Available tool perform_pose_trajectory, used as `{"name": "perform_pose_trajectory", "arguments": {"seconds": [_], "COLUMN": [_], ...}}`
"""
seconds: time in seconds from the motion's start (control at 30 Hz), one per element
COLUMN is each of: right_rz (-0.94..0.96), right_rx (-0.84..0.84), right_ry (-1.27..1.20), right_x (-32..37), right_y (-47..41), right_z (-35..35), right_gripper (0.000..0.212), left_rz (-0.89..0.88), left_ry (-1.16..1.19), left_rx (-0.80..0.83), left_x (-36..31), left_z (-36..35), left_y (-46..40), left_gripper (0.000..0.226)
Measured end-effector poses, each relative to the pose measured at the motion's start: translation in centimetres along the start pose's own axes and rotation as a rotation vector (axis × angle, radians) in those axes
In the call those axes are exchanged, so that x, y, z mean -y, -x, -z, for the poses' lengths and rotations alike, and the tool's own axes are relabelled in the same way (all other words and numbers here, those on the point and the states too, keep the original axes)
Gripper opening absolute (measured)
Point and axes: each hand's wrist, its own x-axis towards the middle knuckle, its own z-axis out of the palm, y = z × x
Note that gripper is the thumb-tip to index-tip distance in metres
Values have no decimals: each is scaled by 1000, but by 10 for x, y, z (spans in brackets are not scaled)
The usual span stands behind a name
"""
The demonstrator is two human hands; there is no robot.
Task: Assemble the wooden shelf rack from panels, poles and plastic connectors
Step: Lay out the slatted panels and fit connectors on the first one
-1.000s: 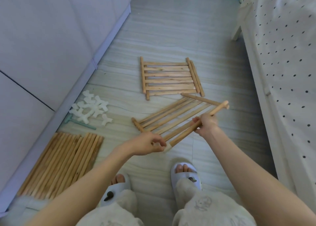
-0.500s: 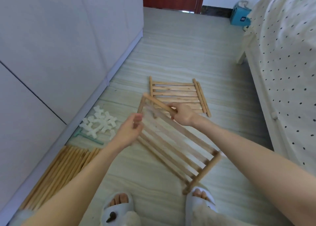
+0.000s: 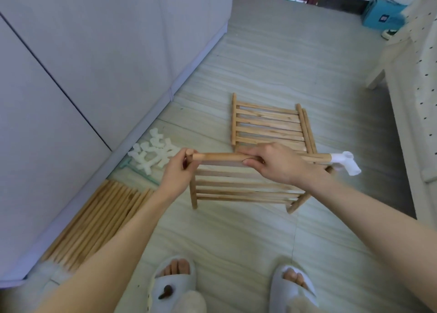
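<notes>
The right hand (image 3: 275, 162) is closed around a wooden pole (image 3: 222, 157), with the fingers curled over the top and the thumb underneath. The pole lies level, across the person's front, above the floor (image 3: 272, 59). On its right end sits a white plastic connector (image 3: 345, 162), already pushed on. The left hand (image 3: 178, 173) pinches the top end of the left side rail of a slatted wooden panel (image 3: 241, 189), just beside the free left end of the pole. This panel is held in the air under the pole, with its slats running left to right; the near corners hang lower. I cannot tell if the pole is touching the panel's rail or is only close to it.

A second slatted panel (image 3: 269, 125) lies flat on the floor just behind the hands. At the left, near the base of a white cabinet (image 3: 94, 52), there is a small heap of white connectors (image 3: 153, 152), and nearer to the person a bundle of poles (image 3: 99, 215) lies side by side. The person wears pale slippers (image 3: 293, 289). A bed with a dotted cover (image 3: 423, 81) stands at the right.
</notes>
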Motion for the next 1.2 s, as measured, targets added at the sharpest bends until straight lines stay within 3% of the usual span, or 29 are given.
{"name": "perform_pose_trajectory", "arguments": {"seconds": [0.37, 0.47, 0.53, 0.63, 0.7, 0.77, 0.87, 0.93, 1.03, 1.2], "right_rz": [-26, -63, -40, 140, 283, 296, 170, 116, 18, -70], "right_rx": [-52, -37, -181, -501, -485, -416, -244, -215, -188, -199], "right_ry": [134, 206, 282, 348, 316, 321, 423, 440, 454, 318], "right_x": [-4, 3, 9, 24, 36, 44, 44, 44, 40, 20], "right_y": [15, 16, 21, 32, 36, 35, 26, 16, -6, -47], "right_z": [-16, -13, -10, -19, -32, -47, -64, -71, -76, -66], "right_gripper": [33, 33, 30, 16, 14, 11, 51, 60, 54, 26], "left_rz": [-47, -31, -31, -23, -21, -44, -73, -83, -103, -118], "left_ry": [33, 55, 68, 92, 112, 130, 160, 173, 149, 56], "left_rx": [32, 18, 13, 19, 19, 27, 51, 66, 86, -5], "left_x": [7, 7, 6, 6, 6, 8, 16, 24, 36, 66], "left_z": [-2, -3, -3, -3, -3, -2, 0, 0, -4, -4], "left_y": [12, 15, 16, 14, 13, 14, 14, 15, 18, 7], "left_gripper": [11, 28, 25, 13, 13, 16, 26, 34, 45, 54]}}
